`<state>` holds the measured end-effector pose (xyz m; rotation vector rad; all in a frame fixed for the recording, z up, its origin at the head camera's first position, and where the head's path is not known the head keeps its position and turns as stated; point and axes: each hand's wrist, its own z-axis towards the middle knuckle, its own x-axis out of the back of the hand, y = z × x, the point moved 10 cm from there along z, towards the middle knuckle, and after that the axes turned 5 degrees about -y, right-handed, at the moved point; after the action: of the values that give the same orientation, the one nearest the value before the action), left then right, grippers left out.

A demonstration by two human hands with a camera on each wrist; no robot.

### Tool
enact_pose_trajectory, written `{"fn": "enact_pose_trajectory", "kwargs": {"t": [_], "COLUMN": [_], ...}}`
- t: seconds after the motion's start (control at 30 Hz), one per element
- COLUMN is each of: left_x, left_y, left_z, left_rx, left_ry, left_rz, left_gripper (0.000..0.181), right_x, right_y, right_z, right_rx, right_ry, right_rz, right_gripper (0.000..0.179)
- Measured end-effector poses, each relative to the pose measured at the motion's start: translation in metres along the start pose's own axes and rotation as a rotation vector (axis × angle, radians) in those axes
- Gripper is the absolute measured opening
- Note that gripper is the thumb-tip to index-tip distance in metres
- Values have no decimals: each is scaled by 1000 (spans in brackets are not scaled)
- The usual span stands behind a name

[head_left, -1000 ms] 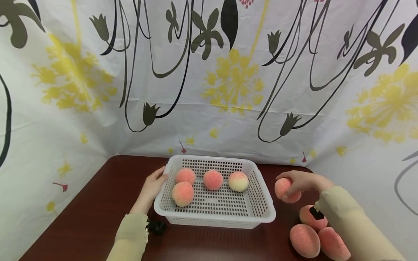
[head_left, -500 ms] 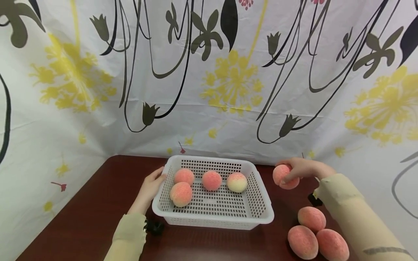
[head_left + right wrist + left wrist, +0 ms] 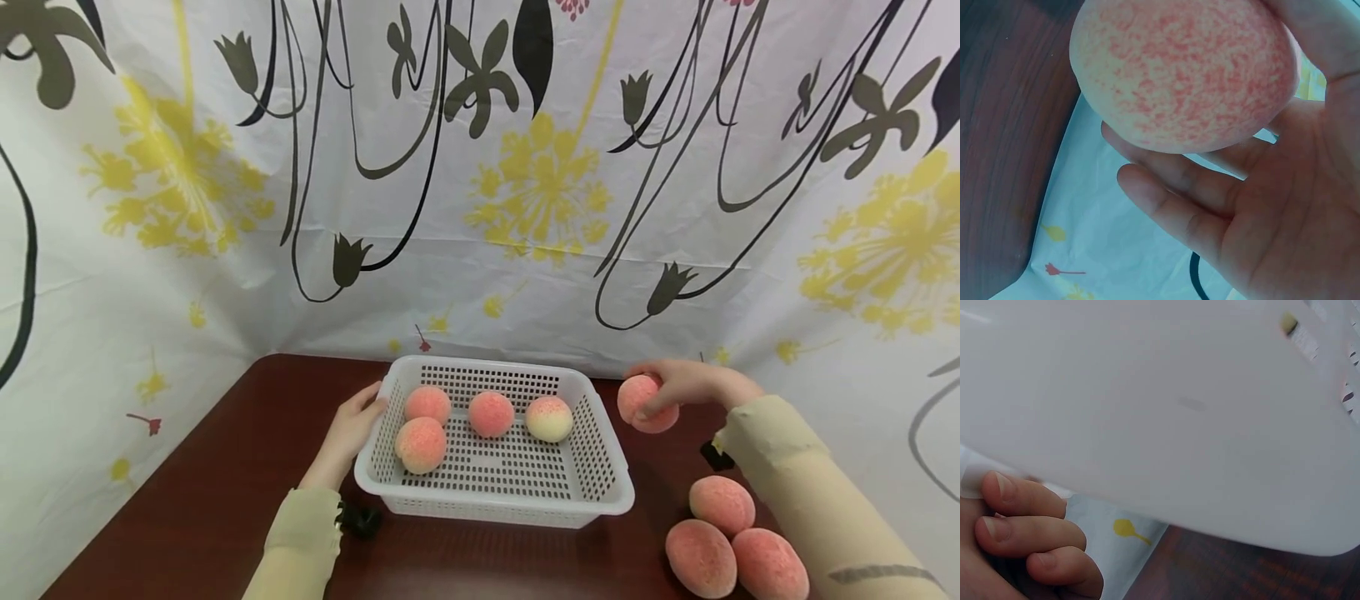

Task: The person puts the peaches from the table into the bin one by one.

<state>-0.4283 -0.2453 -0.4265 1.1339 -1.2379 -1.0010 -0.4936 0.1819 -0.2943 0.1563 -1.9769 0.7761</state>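
My right hand [image 3: 684, 387] holds a pink peach [image 3: 636, 395] in the air, just right of the basket. The right wrist view shows the speckled peach [image 3: 1179, 75] between thumb and fingers, with two fingers [image 3: 1175, 212] extended under it. A white perforated plastic basket [image 3: 502, 506] stands on the table; my left hand [image 3: 352, 427] grips its left rim. In the left wrist view the fingers [image 3: 1032, 536] are curled beside the rim [image 3: 1179, 456], and the thumb is out of sight. Several peaches lie inside: a pale yellow-pink peach [image 3: 549, 418], a middle peach [image 3: 491, 414] and a pair at the left.
Three more peaches [image 3: 701, 558] lie together on the dark red-brown table [image 3: 202, 492] at front right, beside the right sleeve. A floral cloth [image 3: 465, 275] hangs behind the table and along both sides. Small black devices [image 3: 360, 518] sit at the wrists.
My right hand has lifted the peach, moving away from the three loose peaches and then slightly left toward the basket. The left hand keeps its place on the basket rim.
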Motion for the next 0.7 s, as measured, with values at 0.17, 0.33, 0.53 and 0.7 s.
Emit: {"fn": "enact_pose_trajectory", "kwargs": {"t": [0.17,0.33,0.53,0.7], "left_x": [-1,-1,-1,0], "left_y": [2,1,2,1], "left_z": [-1,-2,-3,-3], "left_rx": [3,12,2,4], "left_ry": [-8,-14,-4,-2], "left_rz": [8,6,8,5], "left_gripper": [56,57,61,61], "right_x": [0,1,1,-1], "right_y": [-5,-7,-7,-7], "right_z": [4,4,3,5], "right_rx": [8,11,11,5], "right_ry": [4,0,9,13], "right_rz": [-17,-6,-26,-28], "right_gripper": [66,62,64,66]}}
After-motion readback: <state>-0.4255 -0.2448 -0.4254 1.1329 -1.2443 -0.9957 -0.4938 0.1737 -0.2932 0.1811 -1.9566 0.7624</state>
